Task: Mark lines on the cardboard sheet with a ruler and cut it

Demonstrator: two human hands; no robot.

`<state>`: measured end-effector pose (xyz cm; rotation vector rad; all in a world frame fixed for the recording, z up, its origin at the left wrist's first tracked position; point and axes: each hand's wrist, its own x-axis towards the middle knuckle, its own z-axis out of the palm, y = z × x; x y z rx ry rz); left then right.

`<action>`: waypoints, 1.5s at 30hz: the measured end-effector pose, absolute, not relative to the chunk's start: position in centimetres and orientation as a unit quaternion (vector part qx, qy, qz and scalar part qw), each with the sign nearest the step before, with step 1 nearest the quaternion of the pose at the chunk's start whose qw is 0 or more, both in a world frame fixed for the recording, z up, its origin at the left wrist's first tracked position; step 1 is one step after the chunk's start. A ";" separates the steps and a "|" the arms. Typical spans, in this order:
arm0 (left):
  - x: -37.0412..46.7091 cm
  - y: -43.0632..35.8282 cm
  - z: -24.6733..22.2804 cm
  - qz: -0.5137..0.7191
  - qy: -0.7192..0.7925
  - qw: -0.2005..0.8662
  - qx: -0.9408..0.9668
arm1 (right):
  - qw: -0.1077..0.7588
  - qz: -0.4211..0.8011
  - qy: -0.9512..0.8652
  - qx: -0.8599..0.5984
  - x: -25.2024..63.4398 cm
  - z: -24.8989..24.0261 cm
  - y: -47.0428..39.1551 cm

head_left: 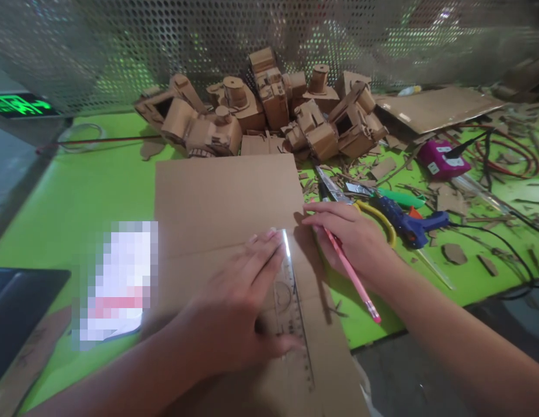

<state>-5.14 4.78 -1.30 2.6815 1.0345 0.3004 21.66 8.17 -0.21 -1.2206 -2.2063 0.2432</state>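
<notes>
A large sheet of brown cardboard (226,191) lies in front of me, with a fold line across it. My left hand (241,289) is spread over a clear plastic ruler (299,315), pressing it flat on the cardboard with fingertips at its far end and thumb near its lower part. At the sheet's right edge, my right hand (354,237) is closed round a pink pencil (351,272). The pencil's eraser end points toward me; its tip is hidden by the fingers.
Several cardboard models (208,130) stand along the back by a perforated metal screen (121,52). On the right lie yellow-handled scissors (334,185), a green-handled cutter (399,197), a blue glue gun (412,223), a purple power block (443,159), cables and scraps. A blurred-out bright screen (121,278) lies left.
</notes>
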 end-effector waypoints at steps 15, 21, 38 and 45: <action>-5.1 4.9 -0.8 0.044 0.365 0.152 0.917 | 0.316 0.072 -0.840 -0.435 21.3 -0.2 7.6; -4.8 5.0 -0.4 0.035 0.366 0.163 0.916 | 0.342 0.061 -0.832 -0.432 21.1 0.5 7.7; -5.1 5.3 -0.8 0.027 0.346 0.135 0.928 | 0.350 0.322 -0.737 -0.481 20.8 3.5 10.4; -5.6 4.9 -2.9 0.116 0.347 0.075 0.928 | 0.326 0.375 -0.724 -0.478 19.8 1.9 11.4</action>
